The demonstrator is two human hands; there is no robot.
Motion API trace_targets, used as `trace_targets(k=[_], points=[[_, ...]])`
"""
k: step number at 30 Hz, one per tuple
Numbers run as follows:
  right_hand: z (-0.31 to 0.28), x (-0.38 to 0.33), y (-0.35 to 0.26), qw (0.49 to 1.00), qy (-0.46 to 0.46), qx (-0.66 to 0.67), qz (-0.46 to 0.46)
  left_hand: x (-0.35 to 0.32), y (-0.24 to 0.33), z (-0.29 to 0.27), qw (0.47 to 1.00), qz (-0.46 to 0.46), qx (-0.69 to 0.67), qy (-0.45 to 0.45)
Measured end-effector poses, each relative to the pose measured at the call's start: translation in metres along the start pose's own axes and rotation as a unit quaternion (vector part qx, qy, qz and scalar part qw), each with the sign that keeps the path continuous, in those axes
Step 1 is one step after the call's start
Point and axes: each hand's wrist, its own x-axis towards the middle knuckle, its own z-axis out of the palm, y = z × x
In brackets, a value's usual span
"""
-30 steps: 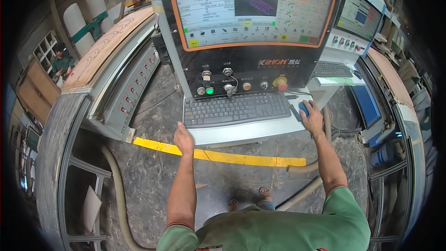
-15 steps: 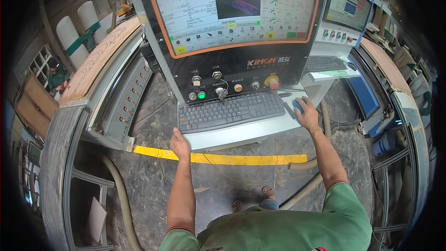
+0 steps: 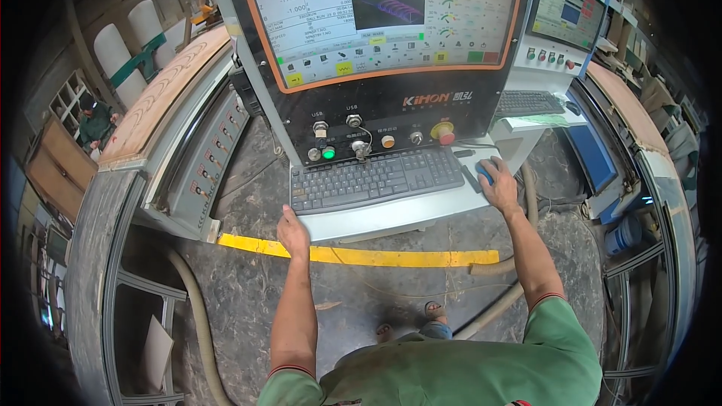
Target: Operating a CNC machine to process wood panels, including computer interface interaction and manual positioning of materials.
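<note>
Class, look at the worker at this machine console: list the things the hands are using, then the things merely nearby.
In use:
right hand on the blue mouse
left hand at the console shelf edge, below the keyboard
large screen

Merely nearby:
second console
yellow floor line
hose
blue barrel

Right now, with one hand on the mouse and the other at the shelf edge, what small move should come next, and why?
Probably lift the left hand onto the keyboard: it rests at the shelf's front edge, just below the keys, while the right hand already covers the blue mouse.
</note>
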Motion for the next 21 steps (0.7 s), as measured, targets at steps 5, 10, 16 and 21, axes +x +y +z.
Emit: trace_targets(k=[5,10,16,21], points=[[0.004,-0.001,0.008,0.998,0.052,-0.006,0.020,0.001,-0.006,0.006,0.997,0.061,-0.029,0.025],[0.010,0.011,0.015,0.996,0.055,-0.029,0.066,0.000,-0.010,0.001,0.999,0.031,0.005,0.012],[0.006,0.013,0.019,0.994,0.025,-0.058,0.091,-0.003,0.000,-0.001,0.999,0.019,0.017,-0.023],[0.001,0.015,0.012,0.994,0.010,-0.044,0.100,-0.005,0.005,-0.002,1.000,0.021,-0.004,-0.013]])
